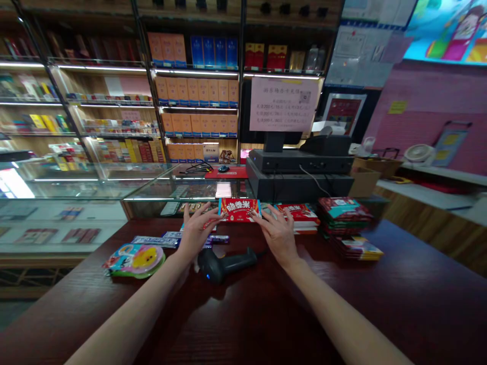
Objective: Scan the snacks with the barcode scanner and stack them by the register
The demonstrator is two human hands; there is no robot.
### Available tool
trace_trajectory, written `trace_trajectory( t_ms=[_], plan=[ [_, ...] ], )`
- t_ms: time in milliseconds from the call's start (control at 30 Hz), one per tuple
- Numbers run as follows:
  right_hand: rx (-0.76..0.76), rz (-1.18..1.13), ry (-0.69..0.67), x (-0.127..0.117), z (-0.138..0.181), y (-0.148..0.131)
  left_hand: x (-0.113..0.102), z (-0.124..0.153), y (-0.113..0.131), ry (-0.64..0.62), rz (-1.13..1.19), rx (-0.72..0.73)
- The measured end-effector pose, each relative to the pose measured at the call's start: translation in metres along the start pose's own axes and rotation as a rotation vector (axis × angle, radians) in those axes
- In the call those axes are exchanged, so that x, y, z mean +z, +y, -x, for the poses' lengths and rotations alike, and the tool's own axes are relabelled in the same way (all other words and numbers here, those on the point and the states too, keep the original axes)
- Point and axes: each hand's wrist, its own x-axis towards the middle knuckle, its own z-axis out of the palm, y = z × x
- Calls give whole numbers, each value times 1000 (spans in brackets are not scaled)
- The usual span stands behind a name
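- Bare forearms (131, 309) reach in from the near edge, one on either side, so the middle of the dark desk (236, 329) lies open between them.
- Each of the hands takes one end of a red box (239, 210): the left hand (198, 228) pinches its left end, the right hand (278, 235) its right, fingers spread. Held that way, the box sits level and its lettering stays uncovered; I can't tell whether it touches the desk.
- Just below the box lies a scanner (224, 264) on its side, within easy reach of both hands, I'd say.
- Left of it, a bright snack pack (135, 260) lies flat, with purple sticks (152, 241) behind it, partly hidden by the left wrist.
- Beyond the right hand lie more red boxes (297, 211), then piled packets (342, 215), like with like, probably to keep the kinds apart.
- At the back, a paper notice (283, 104) hangs over the monitor, facing us, presumably for reading from this side.
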Motion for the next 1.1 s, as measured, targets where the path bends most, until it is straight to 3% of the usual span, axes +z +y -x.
trace_trajectory(
  t_ms=[233,467,733,1100],
  plan=[
    [32,47,36,-19,9,28,17,-16,31,28,-45,91],
    [105,79,42,-33,27,67,53,-32,64,-21,-26,131],
    [254,81,18,-35,40,99,90,-48,94,-101,18,52],
    [447,179,-138,-44,31,108,134,-46,115,-117,114,-77]
  ],
)
